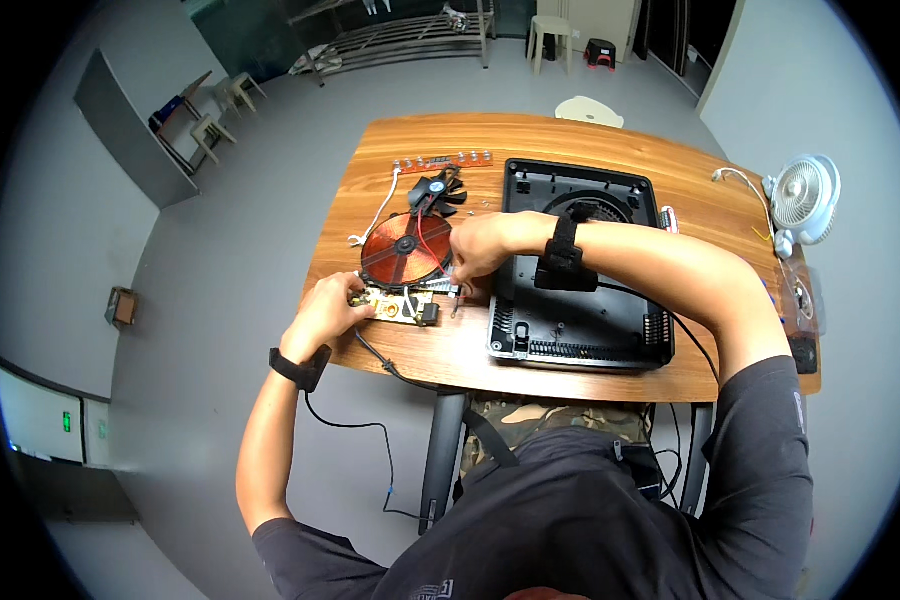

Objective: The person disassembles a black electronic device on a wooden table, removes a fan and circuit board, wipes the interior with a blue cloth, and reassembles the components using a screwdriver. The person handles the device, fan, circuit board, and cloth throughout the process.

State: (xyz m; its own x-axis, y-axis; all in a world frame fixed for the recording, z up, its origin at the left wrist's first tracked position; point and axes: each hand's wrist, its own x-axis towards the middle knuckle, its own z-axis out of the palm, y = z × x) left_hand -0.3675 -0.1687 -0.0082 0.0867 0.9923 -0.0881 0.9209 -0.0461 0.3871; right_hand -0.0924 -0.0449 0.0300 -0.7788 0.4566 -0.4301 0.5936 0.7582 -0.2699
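At the left of the table lies a circuit board (410, 305) with a silvery finned heatsink along its far edge. The thumb and fingers of my left hand (328, 308) close on the board's left end. My right hand (480, 246) reaches across, its fingers pinched together at the right end of the heatsink, beside thin red wires. What those fingertips grip is hidden. Just beyond the board sits a round copper coil (382, 250). A small black cooling fan (438, 192) is behind the coil, and a narrow orange strip board (445, 162) lies farther back.
Under my right forearm rests a large open black plastic housing (590, 310). A white desk fan (806, 200) stands at the table's right edge. A white cable (382, 208) runs beside the coil, and a black cord (375, 350) hangs over the front edge.
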